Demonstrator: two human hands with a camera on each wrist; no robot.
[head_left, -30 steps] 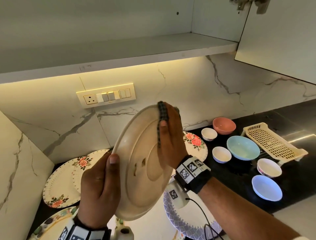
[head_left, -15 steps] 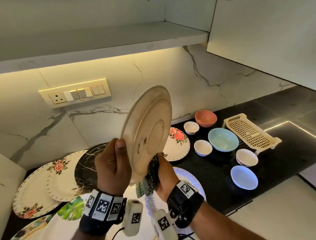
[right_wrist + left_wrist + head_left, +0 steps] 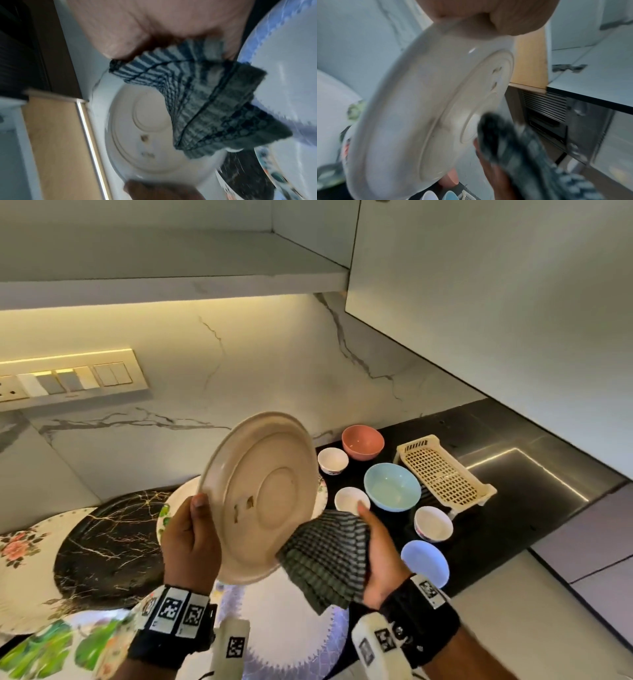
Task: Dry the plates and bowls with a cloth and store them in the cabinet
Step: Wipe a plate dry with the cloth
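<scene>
Your left hand [image 3: 190,542] grips the cream plate [image 3: 263,498] by its rim, tilted w/ underside toward you, above the counter [image 3: 486,529] — your right hand [image 3: 380,556] clutches the checked cloth [image 3: 325,559] vs. its lower-right edge — bowls [image 3: 392,487] sit beyond.

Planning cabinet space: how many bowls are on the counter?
6: pink bowl at the back, small white bowl, blue bowl, white bowl by the cloth, white bowl, pale bowl nearest. Others may be hidden.
</scene>
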